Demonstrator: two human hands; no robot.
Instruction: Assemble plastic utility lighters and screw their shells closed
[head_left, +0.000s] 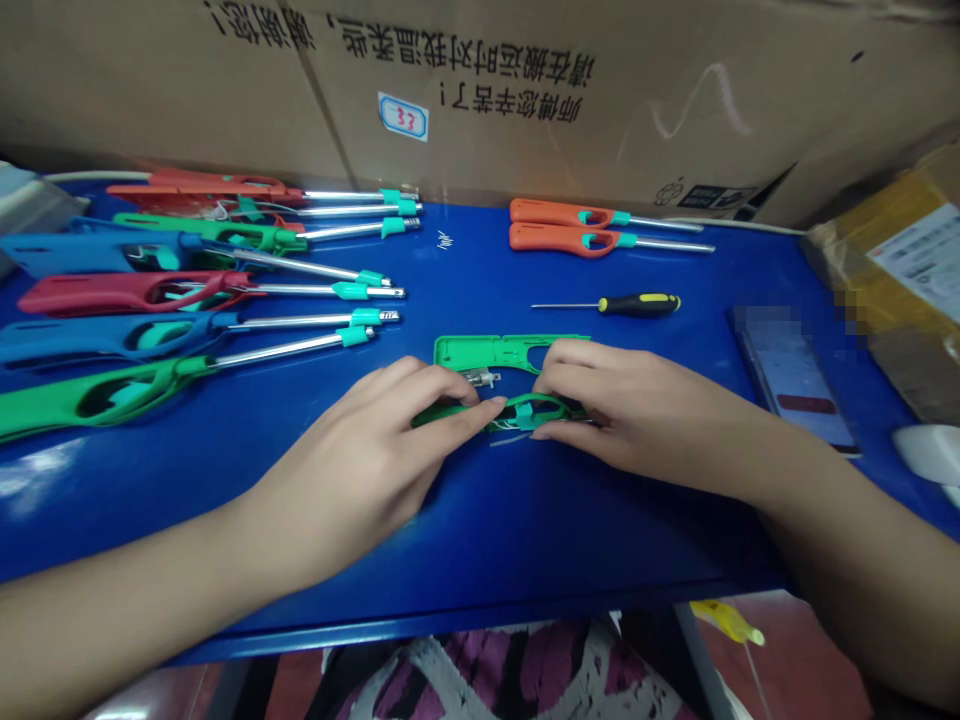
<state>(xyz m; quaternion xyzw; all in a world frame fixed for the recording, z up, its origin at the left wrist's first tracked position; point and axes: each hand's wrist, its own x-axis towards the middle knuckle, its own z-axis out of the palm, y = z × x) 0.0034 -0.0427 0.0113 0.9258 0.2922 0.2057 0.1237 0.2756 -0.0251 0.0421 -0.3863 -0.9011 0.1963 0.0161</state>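
Observation:
Both hands grip a green lighter body half (529, 412) just above the blue tabletop, its inner parts and thin wires exposed. My left hand (390, 430) is closed round its handle end, thumb laid along the edge. At the other end, my right hand (615, 400) pinches it by the trigger opening, fingertips partly hiding it. Behind them lies a second green shell half (487, 352), flat and separate, its right end behind my right fingers. A small clear-and-metal part (481, 377) shows beside my left fingers.
Several long-necked lighters (142, 290) in red, blue and green lie at the left. Two orange lighters (562, 238), tiny screws (445, 240) and a screwdriver (637, 304) lie farther back. A phone (799, 385) lies at right; a cardboard box (480, 150) walls the back.

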